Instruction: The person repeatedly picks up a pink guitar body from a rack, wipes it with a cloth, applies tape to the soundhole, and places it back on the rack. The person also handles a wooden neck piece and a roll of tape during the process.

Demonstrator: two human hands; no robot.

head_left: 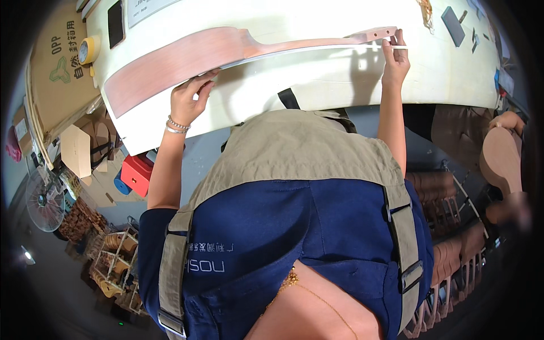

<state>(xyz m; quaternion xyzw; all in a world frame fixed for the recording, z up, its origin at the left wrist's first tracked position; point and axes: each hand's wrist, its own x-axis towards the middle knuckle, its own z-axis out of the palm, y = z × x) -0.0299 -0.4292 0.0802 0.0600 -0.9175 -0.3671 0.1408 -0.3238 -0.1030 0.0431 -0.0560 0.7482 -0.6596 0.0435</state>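
Observation:
An unfinished wooden guitar (181,62) lies on its side across the white table, its body at the left and its neck running right. A pale edge shows along its near side. Bent fingers of my left hand (190,101) are against the near edge of the body, the thumb a little apart; the fingertips are partly hidden there. At the far right end, my right hand (395,67) has its fingers and thumb closed around the headstock (381,34), beside a thin pale strip (401,47).
A phone (115,24) and a yellow tape roll (88,50) lie at the table's left, near a cardboard box (54,85). A dark flat block (453,26) sits at the far right. Another person's hand (508,121) holds a wooden instrument body (500,156) at right.

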